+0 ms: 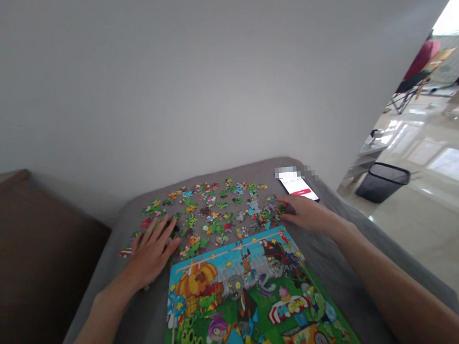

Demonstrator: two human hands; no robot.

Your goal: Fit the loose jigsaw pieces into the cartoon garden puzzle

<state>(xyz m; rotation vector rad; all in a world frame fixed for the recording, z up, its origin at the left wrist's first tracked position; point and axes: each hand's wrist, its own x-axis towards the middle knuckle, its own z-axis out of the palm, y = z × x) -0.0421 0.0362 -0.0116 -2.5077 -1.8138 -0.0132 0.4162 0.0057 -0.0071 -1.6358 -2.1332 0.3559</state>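
Observation:
Several loose, colourful puzzle pieces [212, 210] lie scattered across a grey padded surface [145, 316]. In front of them lies a flat cartoon puzzle picture [243, 298] with a blue sky and green lawn. My left hand [152, 249] rests flat on the left end of the scatter, fingers spread and open. My right hand [306, 213] reaches to the right end of the scatter, fingers stretched and touching pieces there; nothing is plainly held in it.
A phone [298, 184] with a lit white and red screen lies just beyond my right hand. A white wall stands behind. A brown surface [25, 251] sits to the left. On the shiny floor to the right stands a black bin [383, 181].

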